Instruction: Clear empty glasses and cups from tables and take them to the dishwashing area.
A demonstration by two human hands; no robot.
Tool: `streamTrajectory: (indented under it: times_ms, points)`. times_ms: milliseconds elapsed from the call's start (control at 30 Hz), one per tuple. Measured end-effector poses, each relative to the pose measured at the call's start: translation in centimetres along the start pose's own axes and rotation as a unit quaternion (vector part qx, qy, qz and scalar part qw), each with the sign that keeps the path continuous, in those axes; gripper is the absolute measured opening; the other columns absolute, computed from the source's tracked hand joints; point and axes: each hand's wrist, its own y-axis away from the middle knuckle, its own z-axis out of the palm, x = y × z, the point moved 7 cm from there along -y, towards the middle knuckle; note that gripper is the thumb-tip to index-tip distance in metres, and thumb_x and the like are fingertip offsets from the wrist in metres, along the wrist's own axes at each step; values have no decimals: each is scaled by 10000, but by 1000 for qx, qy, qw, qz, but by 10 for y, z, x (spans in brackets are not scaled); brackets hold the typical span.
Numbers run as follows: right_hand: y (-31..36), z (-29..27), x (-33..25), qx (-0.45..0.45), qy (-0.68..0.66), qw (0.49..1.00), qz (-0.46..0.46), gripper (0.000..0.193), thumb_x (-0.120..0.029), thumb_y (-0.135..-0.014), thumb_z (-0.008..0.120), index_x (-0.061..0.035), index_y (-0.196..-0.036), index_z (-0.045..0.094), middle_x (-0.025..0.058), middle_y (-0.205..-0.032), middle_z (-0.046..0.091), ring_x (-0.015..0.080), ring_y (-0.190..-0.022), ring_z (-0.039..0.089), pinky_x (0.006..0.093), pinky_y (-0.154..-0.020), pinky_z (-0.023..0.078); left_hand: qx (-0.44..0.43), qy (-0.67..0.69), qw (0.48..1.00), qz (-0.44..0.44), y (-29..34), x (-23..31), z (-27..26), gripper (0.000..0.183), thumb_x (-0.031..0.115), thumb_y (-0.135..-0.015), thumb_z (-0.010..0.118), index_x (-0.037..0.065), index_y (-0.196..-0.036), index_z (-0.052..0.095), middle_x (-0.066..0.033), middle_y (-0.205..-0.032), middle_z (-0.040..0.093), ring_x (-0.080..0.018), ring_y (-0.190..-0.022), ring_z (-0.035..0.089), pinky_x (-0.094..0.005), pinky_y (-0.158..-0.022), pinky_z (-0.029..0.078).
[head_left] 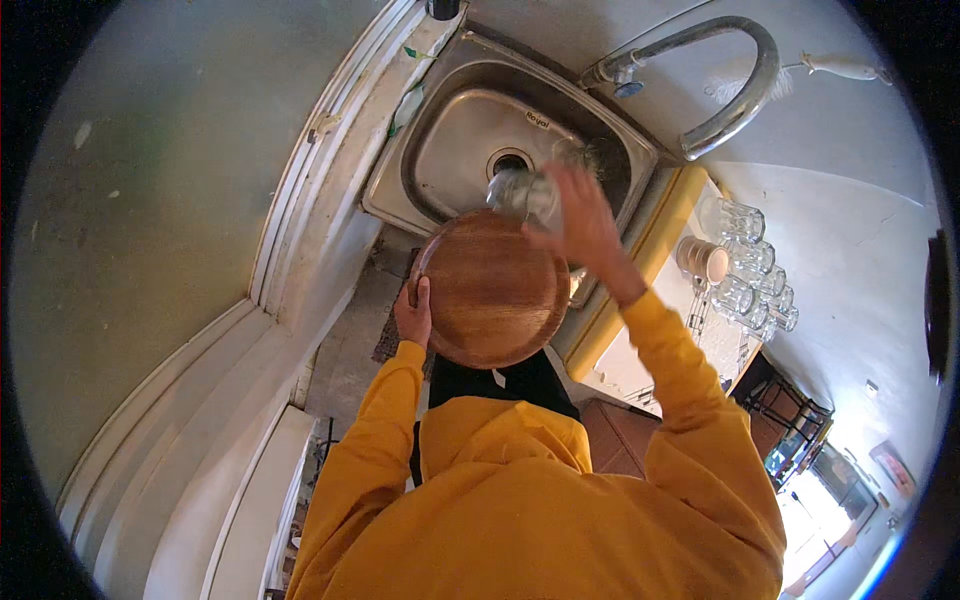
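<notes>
A round brown wooden tray (pixel 495 290) is in front of my body at the sink's near edge. My left hand (pixel 413 312) is closed on its left rim, with the thumb on top. Above the tray's far edge, my right hand (pixel 582 222) grips a clear glass (pixel 522 192) between thumb and fingers. Both are smeared by motion, and the glass lies tilted over the steel sink (pixel 460 130), near its drain (pixel 510 162). Behind my right fingers another clear glass thing (pixel 580 155) shows faintly in the basin.
A curved metal faucet (pixel 765 70) rises at the sink's far right. On the right-hand counter (pixel 625 365) stand several upturned glass mugs (pixel 750 260) and stacked brown cups (pixel 703 260). A white-handled brush (pixel 840 68) is by the wall. A window ledge (pixel 340 130) runs along the left.
</notes>
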Motion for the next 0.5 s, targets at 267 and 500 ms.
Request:
streamTrajectory:
  times_ms: [267, 500]
  points:
    - [-74, 47, 120, -20, 103, 993, 46, 901, -268, -657, 828, -45, -1375, 332, 209, -1214, 460, 399, -1170, 453, 447, -1005, 414, 39, -3, 999, 3, 11, 35, -7, 520, 445, -933, 582, -7, -1187, 607, -176, -1092, 655, -275, -1036, 616, -338, -893, 456]
    - [-83, 82, 137, -138, 157, 975, 76, 954, -360, -686, 835, -9, -1404, 314, 237, -1374, 379, 386, -1276, 410, 429, -1067, 391, 49, 10, 998, -26, 25, 51, -34, 525, 428, -935, 588, -24, -1202, 599, -164, -1135, 642, -235, -1054, 606, -334, -896, 458]
